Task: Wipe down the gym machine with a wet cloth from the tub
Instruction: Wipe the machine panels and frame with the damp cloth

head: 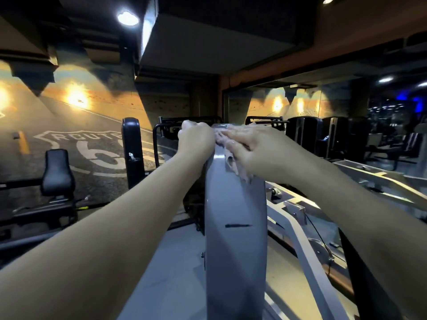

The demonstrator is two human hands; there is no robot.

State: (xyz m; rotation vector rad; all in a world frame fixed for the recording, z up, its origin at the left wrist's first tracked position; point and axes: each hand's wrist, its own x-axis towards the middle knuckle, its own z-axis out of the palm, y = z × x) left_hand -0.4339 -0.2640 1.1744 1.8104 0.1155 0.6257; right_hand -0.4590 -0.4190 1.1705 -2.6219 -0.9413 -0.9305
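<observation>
A tall grey column of the gym machine (234,204) rises up the middle of the view. Near its top lies a pale pinkish wet cloth (232,161), partly bunched and hanging down the column's right side. My right hand (250,146) lies flat on the cloth with straight fingers, pressing it against the column. My left hand (196,139) grips the column's upper left edge, fingers curled round it. Both forearms reach forward from the bottom corners. The tub is out of view.
Grey frame arms and a cable pulley (318,248) of the machine run to the right. A black padded seat (57,172) and an upright black pad (132,148) stand at the left before a road mural wall. A mirror (323,107) and dark machines fill the right background.
</observation>
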